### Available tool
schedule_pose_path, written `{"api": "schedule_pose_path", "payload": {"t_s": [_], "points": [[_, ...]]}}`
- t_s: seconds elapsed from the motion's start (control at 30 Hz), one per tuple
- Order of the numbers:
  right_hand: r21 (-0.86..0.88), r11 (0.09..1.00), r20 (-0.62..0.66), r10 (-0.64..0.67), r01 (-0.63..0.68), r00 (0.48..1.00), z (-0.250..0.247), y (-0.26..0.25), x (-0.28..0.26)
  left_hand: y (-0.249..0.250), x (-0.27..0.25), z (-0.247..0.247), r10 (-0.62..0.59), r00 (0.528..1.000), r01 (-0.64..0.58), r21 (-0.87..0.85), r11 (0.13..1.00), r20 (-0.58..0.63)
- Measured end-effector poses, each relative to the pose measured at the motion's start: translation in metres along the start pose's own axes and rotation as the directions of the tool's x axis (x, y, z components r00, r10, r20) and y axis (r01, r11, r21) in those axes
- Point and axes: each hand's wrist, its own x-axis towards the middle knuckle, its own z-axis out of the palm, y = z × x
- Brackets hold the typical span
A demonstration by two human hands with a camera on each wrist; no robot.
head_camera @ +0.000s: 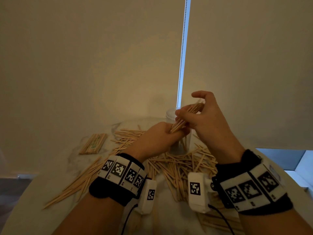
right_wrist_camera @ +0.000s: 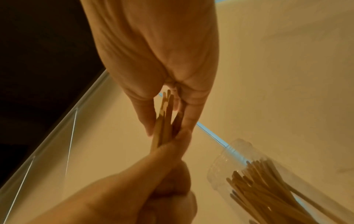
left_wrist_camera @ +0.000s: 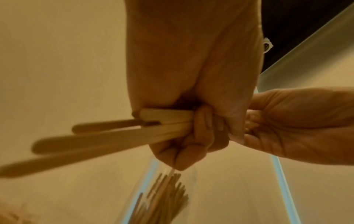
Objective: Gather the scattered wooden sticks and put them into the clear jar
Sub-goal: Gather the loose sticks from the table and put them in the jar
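A bundle of wooden sticks [head_camera: 186,116] is held in the air by both hands, just in front of the clear jar [head_camera: 170,114]. My left hand [head_camera: 160,134] is fisted round the bundle's lower end, and the sticks [left_wrist_camera: 114,136] fan out from the fist [left_wrist_camera: 201,128]. My right hand [head_camera: 199,116] pinches the upper part between thumb and fingers [right_wrist_camera: 145,118], with the index finger lifted. The jar [right_wrist_camera: 268,181] stands upright with several sticks inside it. Many loose sticks [head_camera: 179,167] lie scattered on the table round the jar's base.
A flat, neat stack of sticks [head_camera: 93,144] lies at the table's far left. More sticks trail toward the left front edge of the pale table [head_camera: 55,160]. A roller blind with a bead chain [head_camera: 183,48] hangs close behind the jar.
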Motion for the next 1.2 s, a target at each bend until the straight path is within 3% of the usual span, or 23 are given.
{"api": "schedule_pose_path", "payload": {"t_s": [0.1,0.2,0.27,0.33,0.43,0.57,0.7,0.8,0.87,0.9,0.97,1.0,1.03,1.1,1.17,1.2], "points": [[-0.226,0.974,-0.119,-0.039,0.011,0.992,-0.007,-0.007,0.003,-0.004,0.003,-0.003,0.002,0.999,-0.011,0.232,0.973,0.039],[-0.528,0.848,0.051,0.091,-0.05,0.995,0.001,-0.005,-0.001,-0.005,0.004,-0.002,0.02,0.999,-0.031,0.445,0.895,0.029],[-0.594,0.801,0.183,0.226,-0.075,0.957,0.015,0.002,-0.009,-0.002,0.003,-0.003,0.046,0.998,-0.058,0.598,0.799,0.035],[-0.668,0.744,0.269,0.261,-0.016,0.927,0.024,0.008,-0.015,0.002,0.0,-0.005,0.036,0.998,-0.056,0.702,0.71,0.043],[-0.772,0.632,0.304,0.273,0.068,0.913,0.027,0.014,-0.02,0.003,-0.004,-0.011,-0.044,0.998,0.003,0.705,0.709,0.039],[-0.83,0.532,0.292,0.158,0.168,0.943,0.032,0.017,-0.021,0.0,-0.002,-0.013,-0.034,0.997,-0.004,0.511,0.86,0.065],[-0.837,0.474,0.312,0.002,0.274,0.95,0.033,0.019,-0.018,-0.003,-0.003,-0.022,0.018,0.997,-0.041,0.342,0.939,0.072],[-0.817,0.532,0.282,0.034,0.221,0.959,0.021,0.02,-0.014,-0.003,-0.008,-0.037,0.026,0.998,-0.037,0.181,0.983,0.058],[-0.813,0.563,0.208,0.039,0.15,0.977,0.01,0.02,-0.007,-0.002,-0.012,-0.053,0.021,0.998,-0.018,0.055,0.998,-0.057],[-0.809,0.577,0.167,0.042,0.113,0.985,0.004,0.018,-0.003,-0.003,-0.014,-0.061,0.017,0.982,-0.015,0.009,1.0,-0.188],[-0.79,0.61,0.107,0.051,0.054,0.993,-0.004,0.014,0.001,-0.01,-0.014,-0.075,-0.05,0.868,0.008,-0.087,0.996,-0.493],[-0.779,0.626,0.097,0.053,0.042,0.994,-0.006,0.011,0.001,-0.013,-0.014,-0.078,-0.137,0.808,0.035,-0.185,0.982,-0.573],[-0.765,0.642,0.113,0.051,0.054,0.992,-0.006,0.01,0.0,-0.014,-0.012,-0.077,-0.251,0.785,0.081,-0.307,0.948,-0.567],[-0.746,0.657,0.184,0.049,0.107,0.982,0.001,0.008,-0.006,-0.01,-0.01,-0.069,-0.43,0.826,0.19,-0.539,0.821,-0.364],[-0.752,0.633,0.231,-0.007,0.183,0.973,0.009,0.005,-0.012,-0.002,-0.008,-0.058,-0.452,0.877,0.237,-0.673,0.701,-0.163],[-0.757,0.622,0.226,-0.042,0.202,0.973,0.012,0.005,-0.014,0.002,-0.007,-0.054,-0.435,0.891,0.221,-0.717,0.661,-0.127]]}}
